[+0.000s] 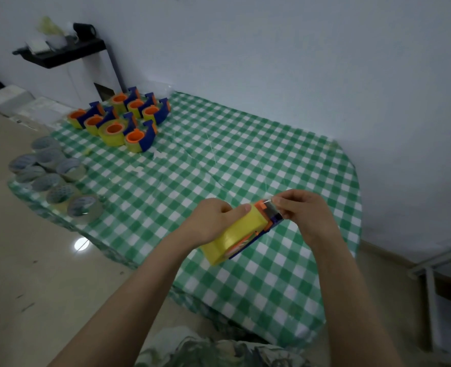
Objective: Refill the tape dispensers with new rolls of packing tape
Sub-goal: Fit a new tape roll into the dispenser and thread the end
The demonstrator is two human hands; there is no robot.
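Step in hand: threading the tape end on a freshly loaded dispenser (260,207), held just above the table (245,160) at its 6 o'clock edge.

- Yellow roll (235,234) looks seated in the blue-and-orange frame.
- Left hand (211,221) grips the yellow roll, fingers curled round it and thumb laid along the top.
- Right hand (304,210) pinches the tape end (272,202) between thumb and forefinger at the cutter end. Its other fingers are tucked in.
- Loaded dispensers (121,117) are clustered at 10 o'clock.
- Clear rolls (54,178) are stacked at 9 o'clock, on the table's edge.

Judgement: the refill of this 1 is nearly done. The next move calls for drawing the tape end flat over the cutter, then setting the dispenser with the cluster.
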